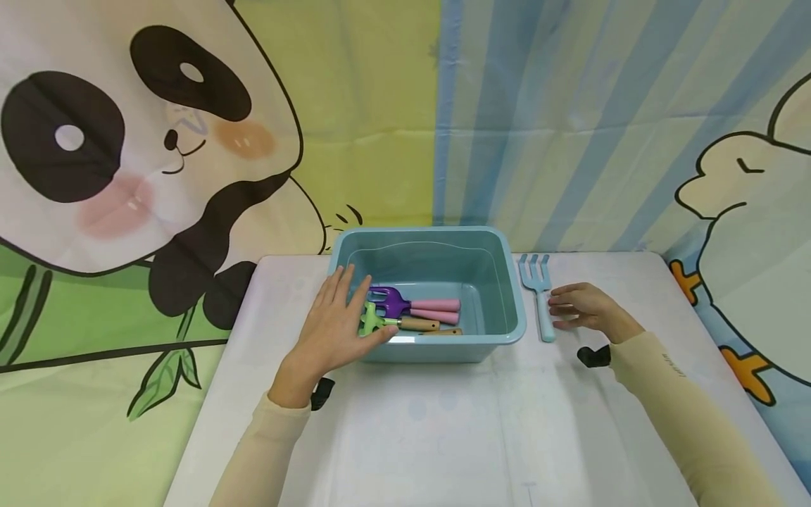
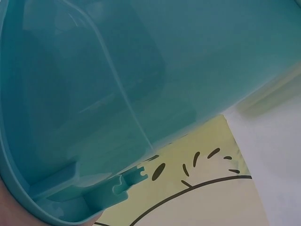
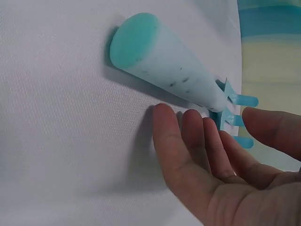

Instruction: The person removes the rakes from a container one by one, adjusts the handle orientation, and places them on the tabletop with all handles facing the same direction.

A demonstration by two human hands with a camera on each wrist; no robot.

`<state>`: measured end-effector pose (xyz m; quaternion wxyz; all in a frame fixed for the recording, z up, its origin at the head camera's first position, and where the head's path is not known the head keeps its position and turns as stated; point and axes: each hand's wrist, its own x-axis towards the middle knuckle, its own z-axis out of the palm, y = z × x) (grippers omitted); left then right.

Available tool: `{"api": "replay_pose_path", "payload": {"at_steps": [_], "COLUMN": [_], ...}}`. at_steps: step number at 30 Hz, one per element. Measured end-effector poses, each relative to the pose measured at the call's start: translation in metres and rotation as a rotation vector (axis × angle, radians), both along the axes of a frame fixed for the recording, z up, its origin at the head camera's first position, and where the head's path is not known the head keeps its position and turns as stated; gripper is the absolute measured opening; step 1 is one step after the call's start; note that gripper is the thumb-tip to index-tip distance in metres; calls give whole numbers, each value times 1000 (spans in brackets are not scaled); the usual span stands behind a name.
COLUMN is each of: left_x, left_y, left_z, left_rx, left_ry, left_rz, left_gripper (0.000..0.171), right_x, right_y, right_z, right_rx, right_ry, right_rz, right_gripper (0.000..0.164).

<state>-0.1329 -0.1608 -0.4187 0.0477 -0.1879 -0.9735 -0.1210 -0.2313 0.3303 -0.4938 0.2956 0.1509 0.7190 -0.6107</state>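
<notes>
My left hand (image 1: 331, 332) is at the near left corner of the blue basin (image 1: 437, 353), fingers straight and spread, thumb extended along the near rim; it grips nothing. My right hand (image 1: 589, 308) is right of the basin, fingers slightly bent and parted from the thumb, with hold of nothing. Its fingertips are just beside the handle of the light blue fork (image 1: 543, 310); contact cannot be confirmed. The fork lies on the white counter (image 1: 418, 436), tines toward the far edge, near the basin's right side. Inside the basin I note a purple fork (image 1: 391, 303), two pink handles (image 1: 435, 305), a green tool (image 1: 374, 320) with a wooden handle, and a second wooden handle (image 1: 450, 332), partly hidden by the rim. A printed panda (image 1: 209, 134) covers the backdrop at left.
</notes>
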Motion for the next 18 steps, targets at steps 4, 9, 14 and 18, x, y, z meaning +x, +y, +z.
{"api": "replay_pose_path", "payload": {"at_steps": [4, 9, 14, 18], "left_x": [-1, -1, -1, -1], "left_y": [0, 0, -1, -1], "left_z": [0, 0, -1, -1], "left_rx": [3, 4, 8, 5], "left_ry": [-3, 1, -1, -2], "left_rz": [-2, -4, -2, -3], "left_gripper": [106, 106, 107, 107], "right_x": [0, -2, -3, -2], "right_y": [0, -6, -22, -41], "right_z": [8, 34, 76, 110], "right_rx": [47, 73, 76, 50], "right_ry": [34, 128, 281, 361], "right_rz": [30, 93, 187, 249], "right_gripper": [56, 58, 54, 52]}}
